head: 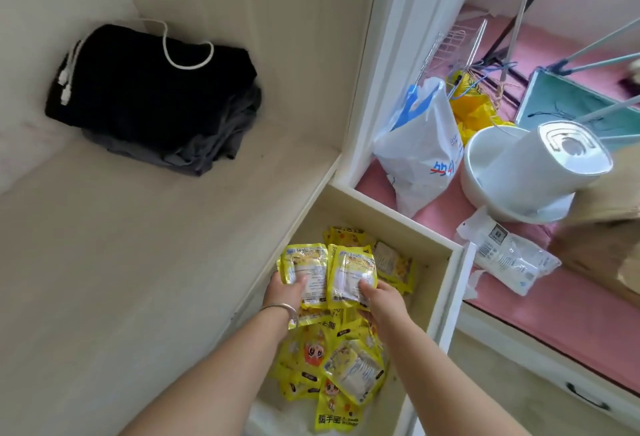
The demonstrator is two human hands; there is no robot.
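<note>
Sorting: left hand [284,292] pinches the left packet [307,267], right hand [379,297] the right packet [351,269]. Next I'd lay both neatly in the drawer [398,224].

Bright daylight from right, soft shadows; wide-angle bends edges, slight blur at corners.

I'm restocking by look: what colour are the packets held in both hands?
Yellow, with a pale printed panel; the packets show best in the head view.
</note>
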